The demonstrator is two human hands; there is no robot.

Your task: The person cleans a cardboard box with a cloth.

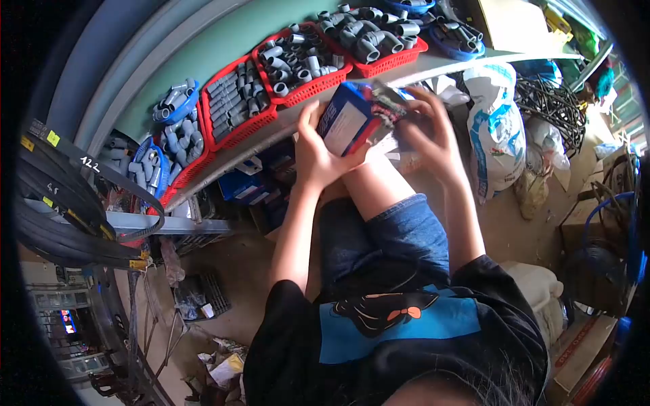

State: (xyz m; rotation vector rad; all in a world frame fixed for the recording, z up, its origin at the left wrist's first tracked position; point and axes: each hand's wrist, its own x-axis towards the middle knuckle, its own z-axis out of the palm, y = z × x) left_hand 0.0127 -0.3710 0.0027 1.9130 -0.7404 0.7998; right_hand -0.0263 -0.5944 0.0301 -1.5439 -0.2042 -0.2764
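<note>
A blue cardboard box [345, 122] with a white label panel is tilted up over my lap. My left hand [317, 152] grips its near left side, thumb along the lower edge and fingers behind. At the box's right end is a blurred grey-and-red patterned packet [387, 108]. My right hand [433, 132] is curled around the packet's right side, smeared by motion, with thumb and fingers at its edge. Just beyond the box stands a red basket [308, 89] of grey pipe fittings.
More red baskets [247, 128] of grey fittings line the shelf ahead, with blue bowls [177, 101] at its left. Blue boxes [247, 189] sit beneath the shelf. Black belts [61, 210] hang at left. A white sack [497, 135] and coiled black cables [555, 111] stand at right.
</note>
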